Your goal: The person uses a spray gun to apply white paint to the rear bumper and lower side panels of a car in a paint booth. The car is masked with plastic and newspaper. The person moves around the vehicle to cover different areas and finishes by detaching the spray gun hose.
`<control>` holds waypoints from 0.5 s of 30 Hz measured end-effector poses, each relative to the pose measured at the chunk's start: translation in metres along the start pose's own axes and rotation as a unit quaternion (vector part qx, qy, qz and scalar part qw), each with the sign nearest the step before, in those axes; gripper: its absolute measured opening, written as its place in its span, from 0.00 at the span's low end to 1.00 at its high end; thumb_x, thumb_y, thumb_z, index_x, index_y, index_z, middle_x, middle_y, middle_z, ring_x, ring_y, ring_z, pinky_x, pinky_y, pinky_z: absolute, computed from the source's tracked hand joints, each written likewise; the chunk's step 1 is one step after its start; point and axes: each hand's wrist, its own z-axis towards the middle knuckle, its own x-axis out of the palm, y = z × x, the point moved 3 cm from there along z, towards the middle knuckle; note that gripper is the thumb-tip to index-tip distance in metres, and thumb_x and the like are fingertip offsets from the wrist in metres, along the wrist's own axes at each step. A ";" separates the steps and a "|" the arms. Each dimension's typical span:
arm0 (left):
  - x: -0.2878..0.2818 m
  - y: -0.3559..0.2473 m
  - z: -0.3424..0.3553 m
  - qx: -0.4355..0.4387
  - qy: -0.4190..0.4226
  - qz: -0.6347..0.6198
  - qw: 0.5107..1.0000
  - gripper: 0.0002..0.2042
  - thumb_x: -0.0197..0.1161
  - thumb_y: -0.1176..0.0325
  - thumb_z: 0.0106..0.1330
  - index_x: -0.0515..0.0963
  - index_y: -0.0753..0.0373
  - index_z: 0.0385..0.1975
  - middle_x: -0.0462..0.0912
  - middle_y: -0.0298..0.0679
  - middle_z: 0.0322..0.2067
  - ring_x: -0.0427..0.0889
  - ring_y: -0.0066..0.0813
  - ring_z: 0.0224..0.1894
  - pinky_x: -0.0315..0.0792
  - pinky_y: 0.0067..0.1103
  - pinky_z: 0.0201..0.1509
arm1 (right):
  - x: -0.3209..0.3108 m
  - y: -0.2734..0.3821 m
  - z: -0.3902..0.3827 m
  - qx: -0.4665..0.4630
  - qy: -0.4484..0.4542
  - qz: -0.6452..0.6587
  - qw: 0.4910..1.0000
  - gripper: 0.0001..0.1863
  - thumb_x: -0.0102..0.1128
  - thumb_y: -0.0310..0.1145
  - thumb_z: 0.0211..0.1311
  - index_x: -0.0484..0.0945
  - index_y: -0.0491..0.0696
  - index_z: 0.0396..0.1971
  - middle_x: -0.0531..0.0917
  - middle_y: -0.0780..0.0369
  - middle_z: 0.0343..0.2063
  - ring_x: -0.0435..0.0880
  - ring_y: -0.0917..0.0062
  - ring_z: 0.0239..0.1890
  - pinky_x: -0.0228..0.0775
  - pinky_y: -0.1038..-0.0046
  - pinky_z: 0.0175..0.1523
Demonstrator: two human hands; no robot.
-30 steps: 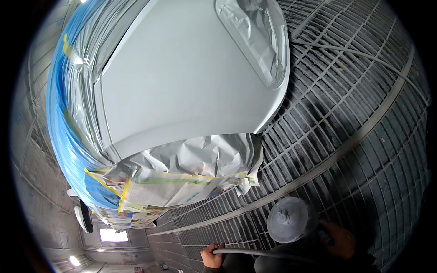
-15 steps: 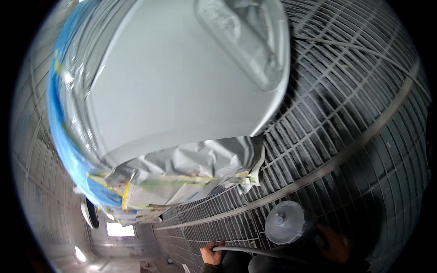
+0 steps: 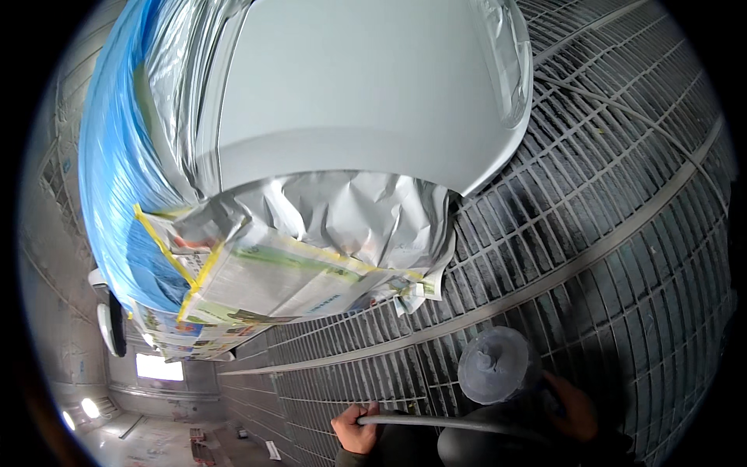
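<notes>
head view, looking down, masked car (image 3: 366, 101) near

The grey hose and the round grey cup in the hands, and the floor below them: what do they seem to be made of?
The thin grey hose, gripped by the left hand, bends smoothly, so probably rubber or soft plastic. The round grey paint-coated cup by the right hand looks like matte plastic, though overspray hides its surface. The dark slatted floor grating has straight thin bars, likely metal, dusted with paint.
</notes>
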 end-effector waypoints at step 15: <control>-0.034 0.046 0.003 0.096 0.049 -0.115 0.987 0.17 0.67 0.69 0.58 0.69 0.68 0.12 0.63 0.46 0.09 0.60 0.31 0.12 0.56 0.28 0.17 | -0.012 0.119 -0.017 0.036 -0.020 -0.174 0.984 0.42 0.63 0.31 0.51 0.57 0.54 0.69 0.73 0.50 0.56 0.77 0.55 0.53 0.70 0.60 0.60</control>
